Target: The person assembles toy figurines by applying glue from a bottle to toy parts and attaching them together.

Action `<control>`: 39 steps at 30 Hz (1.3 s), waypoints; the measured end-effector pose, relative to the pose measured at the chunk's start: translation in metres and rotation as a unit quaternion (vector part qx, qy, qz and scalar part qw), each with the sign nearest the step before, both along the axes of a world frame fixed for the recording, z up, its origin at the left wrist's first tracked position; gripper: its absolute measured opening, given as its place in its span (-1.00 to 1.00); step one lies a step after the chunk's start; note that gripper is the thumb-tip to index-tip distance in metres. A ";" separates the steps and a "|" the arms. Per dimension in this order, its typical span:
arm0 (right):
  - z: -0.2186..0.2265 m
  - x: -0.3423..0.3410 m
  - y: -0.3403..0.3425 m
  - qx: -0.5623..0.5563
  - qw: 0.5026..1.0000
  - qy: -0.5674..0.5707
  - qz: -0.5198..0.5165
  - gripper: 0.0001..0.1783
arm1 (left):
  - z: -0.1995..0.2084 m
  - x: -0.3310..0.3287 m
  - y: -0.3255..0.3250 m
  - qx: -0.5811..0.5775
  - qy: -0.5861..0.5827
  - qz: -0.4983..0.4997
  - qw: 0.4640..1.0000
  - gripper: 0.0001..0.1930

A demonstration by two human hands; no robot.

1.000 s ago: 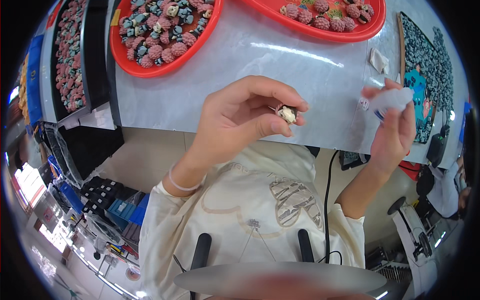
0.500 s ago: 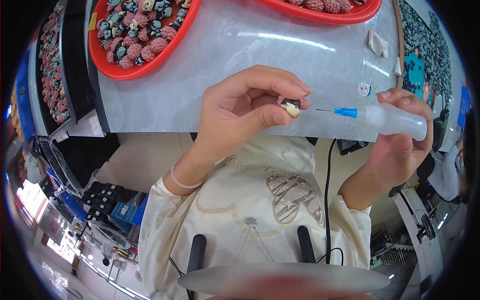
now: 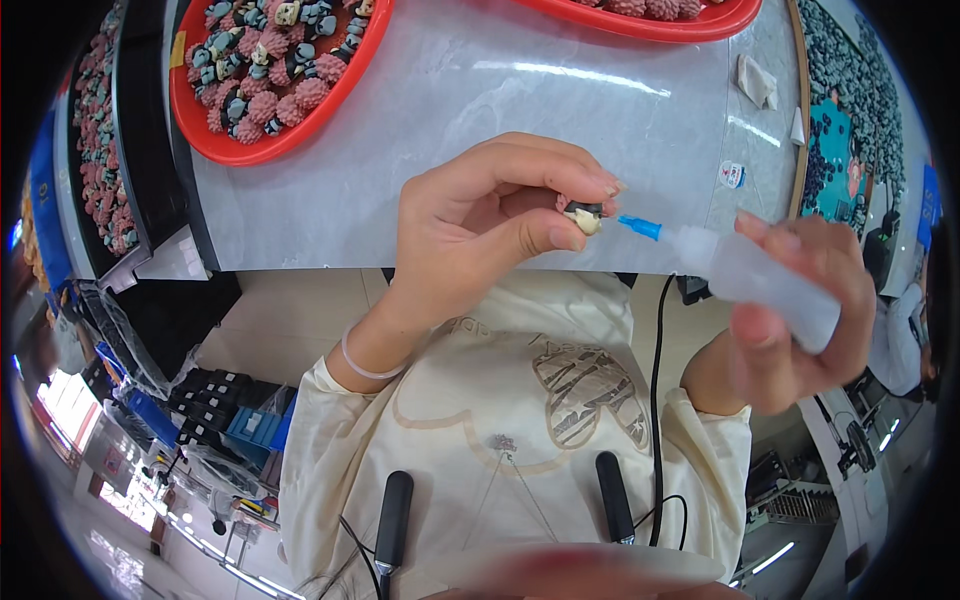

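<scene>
Between thumb and fingertips, my left hand (image 3: 480, 215) pinches a small figurine (image 3: 583, 217) with a cream part, a dark part and a bit of pink. My right hand (image 3: 815, 310) is wrapped round a translucent white squeeze bottle (image 3: 765, 280) with a blue needle tip (image 3: 640, 228). The bottle is tilted, its tip pointing up and left at the figurine. That tip is close to the figurine's right side; whether the thin needle touches it I cannot tell. Both hands are raised near the front edge of the grey table (image 3: 420, 90).
A red tray (image 3: 345, 95) of pink and blue-grey figurines lies at the far left, and another red tray (image 3: 690, 32) at the back. Crumpled tissue (image 3: 757, 82) and a small round label (image 3: 732, 175) lie to the right. A black cable (image 3: 657, 400) hangs before me.
My right hand has come left and down with the bottle, now more tilted, bringing its tip close to the figurine. My left hand has hardly moved.
</scene>
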State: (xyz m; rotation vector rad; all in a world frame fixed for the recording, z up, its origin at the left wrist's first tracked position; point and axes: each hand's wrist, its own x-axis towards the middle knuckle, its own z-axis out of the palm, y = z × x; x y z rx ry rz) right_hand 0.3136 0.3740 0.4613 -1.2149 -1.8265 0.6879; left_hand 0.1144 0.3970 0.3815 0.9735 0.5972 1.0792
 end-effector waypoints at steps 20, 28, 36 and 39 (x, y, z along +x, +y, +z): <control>-0.028 0.028 0.002 -0.055 0.947 0.266 -0.174 -0.62 | 0.005 0.007 0.001 -0.034 -0.020 -0.008 0.999 -0.73; -0.058 0.032 0.017 -0.025 0.975 -0.060 -0.211 -0.67 | 0.001 -0.001 -0.002 -0.036 -0.009 -0.002 0.999 -0.78; -0.041 0.146 0.062 -0.067 0.955 -0.039 -0.287 -0.82 | 0.001 0.000 -0.003 -0.022 0.005 0.002 1.000 -0.77; -0.052 0.185 0.081 -0.077 0.916 -0.192 -0.343 -0.80 | 0.003 0.004 0.001 -0.024 -0.007 -0.016 1.000 -0.78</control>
